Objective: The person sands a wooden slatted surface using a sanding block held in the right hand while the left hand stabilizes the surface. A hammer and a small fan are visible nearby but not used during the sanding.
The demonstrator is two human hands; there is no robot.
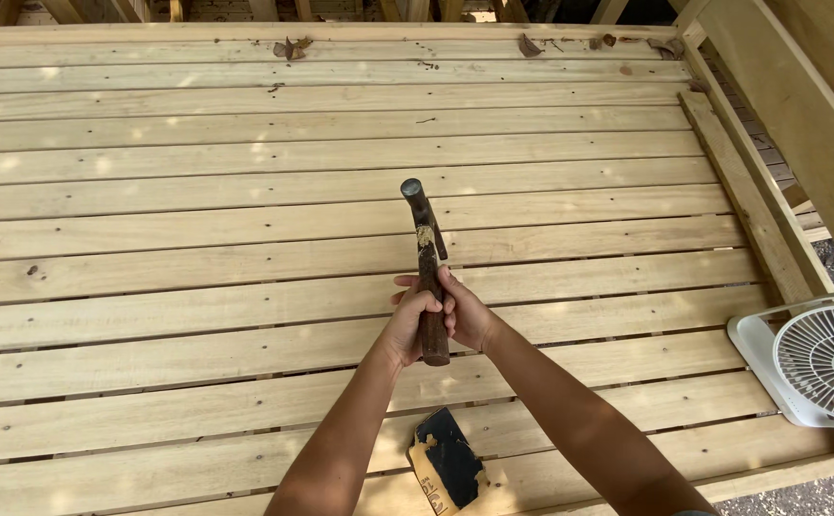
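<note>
Grasping the hammer [426,268] with both hands [441,317], the clenched grip overlaps on the handle; a glancing swing could dent the deck boards [197,258].

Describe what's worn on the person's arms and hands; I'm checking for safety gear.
Nothing is worn. The left hand and right hand are bare: no gloves, rings or watch visible. Both forearms are uncovered to the frame's bottom edge, with no sleeves, wristbands or markings showing.

A deck of pale wooden planks [197,191] fills the scene. A white fan [818,358] rests at its right edge. A black-and-tan block [446,462] and dry leaves [291,47] lie on the boards.
</note>
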